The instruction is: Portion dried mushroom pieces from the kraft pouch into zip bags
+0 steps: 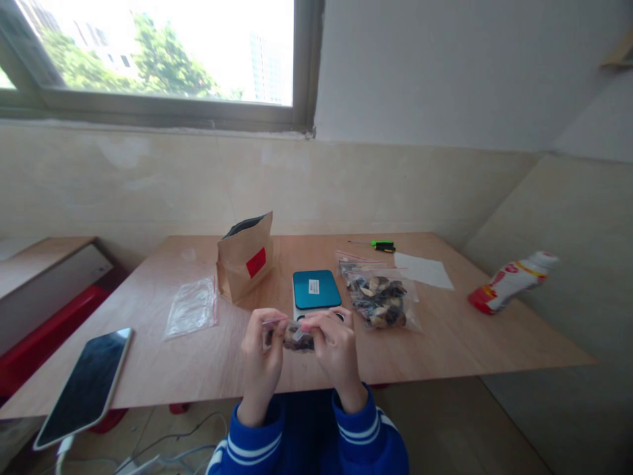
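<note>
Between my hands, near the table's front edge, is a small clear plastic bag [298, 338] with dark brown pieces inside. My left hand [264, 356] pinches its left top corner, and my right hand [337, 346] pinches the right side of its top edge. Just beyond them lies a scale with a blue top plate [316, 290] and a white label; my fingers partly hide its front. To the right, filled clear bags [380, 300] of dark and tan dried pieces overlap. An open brown paper bag [246, 258] with a red label stands at the back left.
Flat empty plastic bags [192, 308] lie left, with a tablet [89, 382] on a cable at the left edge. Screwdrivers [384, 246] and white paper [424, 270] lie back right; a red and white bottle [512, 282] leans at the right edge.
</note>
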The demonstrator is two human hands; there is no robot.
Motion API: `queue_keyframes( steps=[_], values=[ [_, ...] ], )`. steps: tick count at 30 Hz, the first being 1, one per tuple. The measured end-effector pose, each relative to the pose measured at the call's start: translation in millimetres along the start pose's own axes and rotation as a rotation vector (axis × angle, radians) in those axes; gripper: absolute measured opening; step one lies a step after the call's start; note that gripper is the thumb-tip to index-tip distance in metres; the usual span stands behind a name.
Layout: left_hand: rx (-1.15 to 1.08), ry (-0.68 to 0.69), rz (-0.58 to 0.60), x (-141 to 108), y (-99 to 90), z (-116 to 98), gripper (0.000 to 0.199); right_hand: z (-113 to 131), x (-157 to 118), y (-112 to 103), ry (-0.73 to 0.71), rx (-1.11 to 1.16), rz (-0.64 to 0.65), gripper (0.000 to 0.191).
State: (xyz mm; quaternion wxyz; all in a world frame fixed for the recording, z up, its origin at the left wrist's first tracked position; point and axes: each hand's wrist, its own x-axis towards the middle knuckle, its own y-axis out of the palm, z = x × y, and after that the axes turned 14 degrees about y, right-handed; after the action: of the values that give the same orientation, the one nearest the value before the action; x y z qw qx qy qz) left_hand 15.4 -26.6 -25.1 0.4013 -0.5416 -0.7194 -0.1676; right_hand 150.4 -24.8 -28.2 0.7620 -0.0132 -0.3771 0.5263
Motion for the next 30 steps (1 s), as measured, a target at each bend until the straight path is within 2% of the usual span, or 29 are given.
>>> queue_keyframes(
  steps=[4,8,10,13,19,24,30],
  values=[
    [-0.035,-0.068,0.014,0.1,-3.6,5.5,0.007,-2.0,2.3,-3.1,0.001,-0.067,0.013,0.011],
    [-0.081,-0.105,0.083,2.2,-4.4,8.1,0.01,-1.1,3.8,-12.1,0.017,-0.062,0.12,0.021],
    [-0.088,-0.104,0.092,3.1,-4.4,5.4,0.01,1.0,3.4,-15.8,0.039,-0.039,0.134,0.013],
    [-0.096,-0.085,0.095,3.5,-6.0,-1.1,0.009,3.8,2.6,-18.5,0.045,0.005,0.11,0.002],
    [-0.185,-0.064,0.206,2.4,-8.5,-0.8,0.018,6.0,3.3,-16.6,0.03,0.081,0.028,0.011],
    [-0.165,0.003,0.16,4.0,-2.4,4.9,0.009,7.2,2.9,-11.3,0.035,0.046,-0.07,0.019],
    [-0.172,-0.001,0.201,8.3,2.5,-1.6,0.006,5.3,3.2,-9.3,0.022,-0.013,-0.133,0.023]
  ],
)
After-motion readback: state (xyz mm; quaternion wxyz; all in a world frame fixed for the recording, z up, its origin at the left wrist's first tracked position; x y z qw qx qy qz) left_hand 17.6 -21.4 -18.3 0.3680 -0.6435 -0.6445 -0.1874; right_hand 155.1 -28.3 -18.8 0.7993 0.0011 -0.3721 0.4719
